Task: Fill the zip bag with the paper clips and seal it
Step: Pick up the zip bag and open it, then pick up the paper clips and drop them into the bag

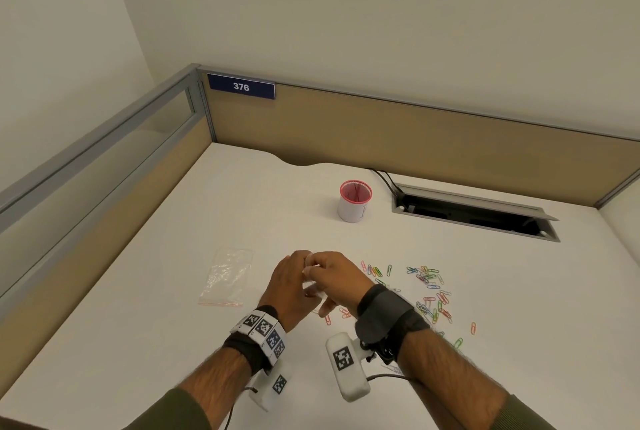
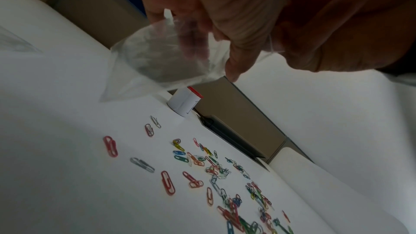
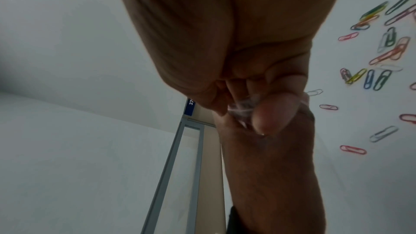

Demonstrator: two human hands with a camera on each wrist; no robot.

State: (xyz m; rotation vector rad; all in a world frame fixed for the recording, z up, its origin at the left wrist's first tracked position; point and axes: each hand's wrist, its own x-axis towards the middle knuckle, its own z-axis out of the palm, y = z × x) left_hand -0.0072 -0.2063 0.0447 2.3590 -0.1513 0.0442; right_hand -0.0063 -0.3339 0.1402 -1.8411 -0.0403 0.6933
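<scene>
We are at the very start of the filling: both hands meet above the near middle of the white desk (image 1: 145,291), and between them hangs a small clear zip bag (image 2: 162,63), lifted off the surface. Our left hand (image 1: 287,287) and our right hand (image 1: 334,279) both have fingers curled in and pinching the bag's top edge; in the right wrist view the thumb (image 3: 272,113) presses crumpled plastic against the fingers, which looks to us like working the mouth apart (whether the zip is already open we cannot tell). The bag itself appears empty, with no colour showing through it. The paper clips (image 1: 429,294) all lie loose on the desk just to the right of the hands, a scattered, many-coloured spread. A second clear bag (image 1: 227,277) lies flat to the left, and a white cup with a red rim (image 1: 354,200) stands further back. So everything remains: opening, gathering the clips, dropping them in, and pressing the seal shut
</scene>
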